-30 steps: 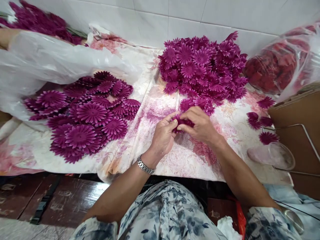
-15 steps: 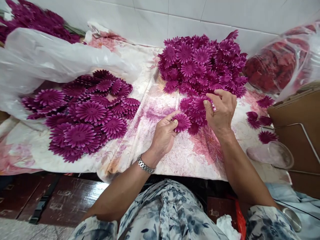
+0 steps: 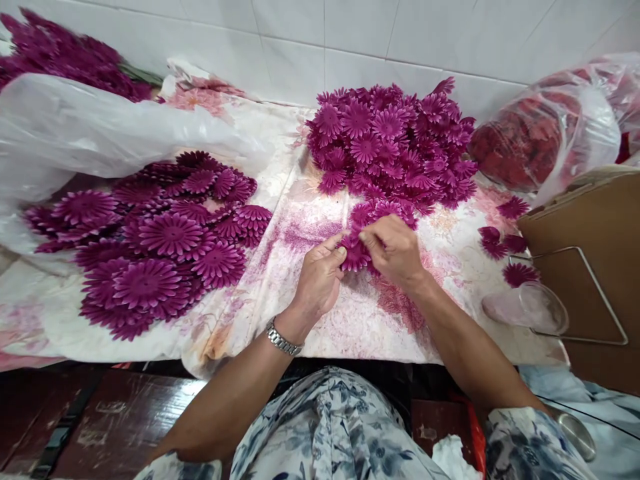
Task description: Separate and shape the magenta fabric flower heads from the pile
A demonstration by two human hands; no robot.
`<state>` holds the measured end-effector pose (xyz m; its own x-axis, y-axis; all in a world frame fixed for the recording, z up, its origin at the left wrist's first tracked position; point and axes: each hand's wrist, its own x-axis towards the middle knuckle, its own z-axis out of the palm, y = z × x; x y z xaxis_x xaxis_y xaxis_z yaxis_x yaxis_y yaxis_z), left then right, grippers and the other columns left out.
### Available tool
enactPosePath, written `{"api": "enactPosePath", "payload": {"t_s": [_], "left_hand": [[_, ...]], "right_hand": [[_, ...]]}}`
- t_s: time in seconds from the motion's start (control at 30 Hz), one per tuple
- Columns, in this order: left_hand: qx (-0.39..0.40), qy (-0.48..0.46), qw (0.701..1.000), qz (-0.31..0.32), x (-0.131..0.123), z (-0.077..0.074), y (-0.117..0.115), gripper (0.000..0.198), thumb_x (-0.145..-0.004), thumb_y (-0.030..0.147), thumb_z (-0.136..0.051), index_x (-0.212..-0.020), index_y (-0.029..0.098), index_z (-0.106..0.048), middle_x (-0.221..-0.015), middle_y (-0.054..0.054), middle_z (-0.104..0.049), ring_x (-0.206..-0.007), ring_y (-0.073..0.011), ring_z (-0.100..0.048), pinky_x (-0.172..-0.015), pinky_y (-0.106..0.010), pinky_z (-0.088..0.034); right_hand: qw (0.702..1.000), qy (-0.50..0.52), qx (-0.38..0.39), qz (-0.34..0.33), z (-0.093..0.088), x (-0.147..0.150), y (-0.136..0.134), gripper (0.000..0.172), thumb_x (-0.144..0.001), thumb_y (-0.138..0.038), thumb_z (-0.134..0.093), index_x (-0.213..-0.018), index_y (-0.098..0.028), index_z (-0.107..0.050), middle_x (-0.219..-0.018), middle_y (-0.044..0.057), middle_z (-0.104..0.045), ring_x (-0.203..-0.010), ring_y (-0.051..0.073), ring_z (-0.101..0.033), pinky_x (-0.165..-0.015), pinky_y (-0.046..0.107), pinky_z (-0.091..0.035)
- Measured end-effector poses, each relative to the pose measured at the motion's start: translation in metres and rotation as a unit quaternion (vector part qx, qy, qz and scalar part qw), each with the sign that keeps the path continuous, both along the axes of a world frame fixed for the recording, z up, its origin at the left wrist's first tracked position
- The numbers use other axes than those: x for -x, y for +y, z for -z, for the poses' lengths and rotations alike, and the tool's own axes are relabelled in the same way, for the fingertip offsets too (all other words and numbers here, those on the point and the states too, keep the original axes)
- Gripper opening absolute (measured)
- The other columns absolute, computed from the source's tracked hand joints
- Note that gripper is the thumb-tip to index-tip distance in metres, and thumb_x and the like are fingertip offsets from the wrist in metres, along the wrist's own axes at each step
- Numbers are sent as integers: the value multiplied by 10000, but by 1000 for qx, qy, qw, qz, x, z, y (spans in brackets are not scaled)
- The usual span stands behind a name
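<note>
My left hand [image 3: 320, 273], with a metal watch on its wrist, pinches a purple artificial flower head [image 3: 355, 255] at its left edge between thumb and finger. My right hand [image 3: 396, 250] has its fingers curled in a pinch just above and right of the same flower head. Whatever its fingertips hold is too small to make out. Behind both hands, a few more purple flower heads [image 3: 377, 210] lie partly covered by the right hand. Farther back stands a dense heap of layered purple flowers [image 3: 385, 143] against the wall.
At the left, a spread pile of flat purple petal discs [image 3: 170, 233] lies before a white plastic bag [image 3: 125, 133]. Loose purple pieces [image 3: 520, 274], a clear plastic cup [image 3: 530, 308], a cardboard box [image 3: 590, 267] and a bag of red flowers [image 3: 525, 143] are at the right.
My right hand has moved left and down from the flower heads near the heap to the one in my left hand. The left hand keeps its hold. The view has shifted slightly.
</note>
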<state>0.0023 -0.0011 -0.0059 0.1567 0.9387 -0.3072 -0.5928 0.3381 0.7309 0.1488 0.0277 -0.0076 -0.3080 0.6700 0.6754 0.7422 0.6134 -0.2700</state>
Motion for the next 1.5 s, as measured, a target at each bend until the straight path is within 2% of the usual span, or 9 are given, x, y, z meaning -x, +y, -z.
{"api": "enactPosePath", "payload": {"t_s": [0.13, 0.23, 0.37, 0.5, 0.67, 0.77, 1.03, 1.4, 1.5], "left_hand": [[17, 10, 1000, 3, 1, -2, 0, 284, -683, 155, -640, -966, 142, -662, -764, -41, -681, -681, -137, -618, -647, -281, -471], [21, -13, 1000, -13, 2, -5, -1, 205, -720, 137, -610, -921, 150, -645, -812, -33, -676, -708, -137, -628, -755, -371, -513], [32, -49, 998, -8, 4, -7, -1, 220, -757, 97, -564, -955, 164, -631, -816, -15, -659, -738, -140, -635, -814, -435, -520], [25, -62, 998, 11, 4, -8, -1, 283, -759, 81, -561, -1019, 171, -624, -820, -19, -665, -713, -126, -629, -771, -367, -534], [20, -47, 999, 6, 5, -7, 2, 385, -721, 54, -580, -1088, 161, -619, -786, -20, -681, -702, -106, -621, -704, -247, -491], [11, -50, 999, 4, 4, -7, 4, 362, -712, 52, -574, -1057, 143, -634, -816, -37, -691, -743, -119, -630, -727, -251, -475], [-6, -5, 1000, -12, -5, -17, 6, 129, -660, 38, -595, -763, 115, -608, -673, -4, -611, -592, -72, -534, -602, -206, -412], [-20, 9, 999, 25, -12, -11, 12, 218, -581, 59, -670, -791, 115, -684, -591, 18, -606, -560, -53, -500, -578, -181, -381], [-15, 17, 1000, 16, -9, -11, 12, 202, -579, 97, -689, -780, 116, -691, -605, -1, -634, -535, -66, -505, -532, -198, -372]], "right_hand": [[972, -25, -55, 225, -2, -37, 13, 263, -887, -325, -487, -671, -202, -574, -678, 39, -585, -686, 173, -474, -642, 326, -357], [956, -73, -49, 279, -5, -58, 17, 236, -845, -410, -538, -827, -199, -643, -870, 85, -625, -844, 230, -493, -722, 372, -365], [980, -50, -59, 185, -10, -45, 11, 254, -862, -380, -527, -1003, -192, -624, -923, 78, -641, -886, 218, -527, -792, 380, -391], [991, -110, -6, 72, -5, -23, 7, 205, -846, -341, -561, -958, -190, -642, -901, 70, -639, -870, 215, -508, -771, 370, -392], [976, -144, 59, 152, 1, -37, 12, 138, -837, -266, -552, -868, -191, -663, -853, 88, -616, -861, 246, -481, -753, 402, -378], [981, -104, 30, 161, -7, -42, 10, 151, -839, -280, -556, -818, -182, -668, -826, 86, -634, -830, 231, -513, -754, 394, -394], [996, -2, 2, -85, -15, -4, -8, 189, -821, -344, -607, -903, -175, -619, -804, 53, -625, -779, 177, -547, -715, 324, -467], [999, 19, -21, -22, -2, 0, -3, 170, -878, -208, -502, -735, -183, -590, -660, 28, -591, -665, 148, -528, -627, 275, -440], [996, 58, -29, 60, -3, -8, 3, 180, -883, -203, -489, -745, -172, -600, -664, 31, -604, -661, 143, -539, -615, 275, -431]]}}
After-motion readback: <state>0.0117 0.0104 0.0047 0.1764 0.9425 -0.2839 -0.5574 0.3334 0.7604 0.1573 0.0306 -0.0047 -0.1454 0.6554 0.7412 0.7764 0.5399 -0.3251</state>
